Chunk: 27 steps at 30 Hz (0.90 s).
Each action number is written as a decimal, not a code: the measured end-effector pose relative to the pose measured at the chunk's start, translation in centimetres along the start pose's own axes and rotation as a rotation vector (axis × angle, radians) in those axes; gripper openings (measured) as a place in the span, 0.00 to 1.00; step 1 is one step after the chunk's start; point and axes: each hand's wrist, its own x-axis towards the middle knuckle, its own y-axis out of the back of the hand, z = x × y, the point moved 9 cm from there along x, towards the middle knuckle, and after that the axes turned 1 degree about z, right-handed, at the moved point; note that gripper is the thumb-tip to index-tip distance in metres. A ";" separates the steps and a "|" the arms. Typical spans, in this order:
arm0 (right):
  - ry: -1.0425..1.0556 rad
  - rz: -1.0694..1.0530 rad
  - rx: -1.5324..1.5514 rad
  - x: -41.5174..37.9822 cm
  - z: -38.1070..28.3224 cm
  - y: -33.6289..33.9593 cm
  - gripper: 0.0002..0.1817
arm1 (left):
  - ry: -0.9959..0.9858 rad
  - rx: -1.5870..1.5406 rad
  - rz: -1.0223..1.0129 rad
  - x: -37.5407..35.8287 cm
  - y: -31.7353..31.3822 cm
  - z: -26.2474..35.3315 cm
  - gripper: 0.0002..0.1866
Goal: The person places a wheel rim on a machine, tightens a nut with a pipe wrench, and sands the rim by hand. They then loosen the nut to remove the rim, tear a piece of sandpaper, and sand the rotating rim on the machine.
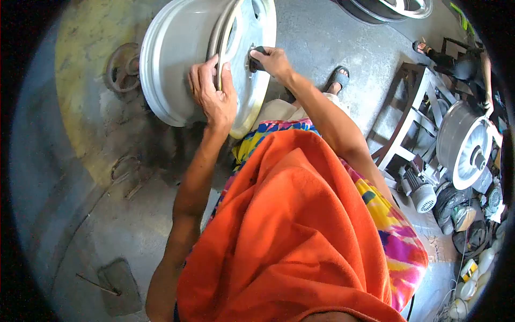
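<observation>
A large silver wheel rim (174,59) stands on its side at the top, mounted at its centre, its spoked face turned to the right. My left hand (213,91) is closed over the rim's near edge, thumb on the face side and fingers on the barrel side. At the hub, my right hand (276,63) pinches a small black knob-like piece (257,58). The piece touches the middle of the wheel face; its far side is hidden by my fingers.
A rusty handwheel (122,67) sits left of the rim. On the right, another person's hand (488,109) touches a second wheel rim (465,145) beside a metal frame (413,118). An electric motor (418,190) lies below. More rims (375,11) rest on the floor above.
</observation>
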 end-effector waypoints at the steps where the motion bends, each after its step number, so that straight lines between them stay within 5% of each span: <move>1: 0.001 -0.003 -0.003 -0.2 -0.2 0.2 0.13 | -0.015 0.018 -0.005 0.2 -0.1 0.2 0.11; 3: 0.801 0.096 -0.747 -3.2 -6.9 -0.9 0.10 | -0.016 0.020 0.004 0.3 -0.1 0.3 0.11; 7: 1.267 -0.155 -0.993 -5.8 -9.0 -2.3 0.08 | -0.015 0.027 -0.011 0.2 0.0 0.5 0.10; 9: 1.279 -0.109 -0.973 -6.0 -8.5 -2.6 0.05 | -0.014 0.032 -0.011 0.3 0.1 0.5 0.10; 12: 0.975 -0.063 -0.757 -3.7 -7.0 -1.2 0.08 | -0.027 0.031 0.000 0.2 -0.1 0.4 0.10; 14: 0.133 -0.288 -0.340 -0.4 -1.2 0.4 0.14 | -0.050 0.023 0.002 -0.1 -0.2 0.2 0.10; 17: 0.085 -0.040 -0.186 0.9 1.7 4.0 0.19 | -0.028 0.001 -0.004 0.2 -0.4 -0.3 0.10; 19: 0.098 0.076 -0.381 -1.0 0.3 6.2 0.17 | -0.060 0.048 -0.032 1.0 -0.6 0.0 0.09; 21: 0.353 0.135 -0.573 -2.1 -0.5 6.8 0.16 | -0.068 0.042 -0.063 2.5 -1.3 0.2 0.10; 27: 0.636 0.163 -0.716 -1.0 -1.5 6.0 0.11 | 0.000 0.075 -0.231 6.8 -4.5 -0.5 0.14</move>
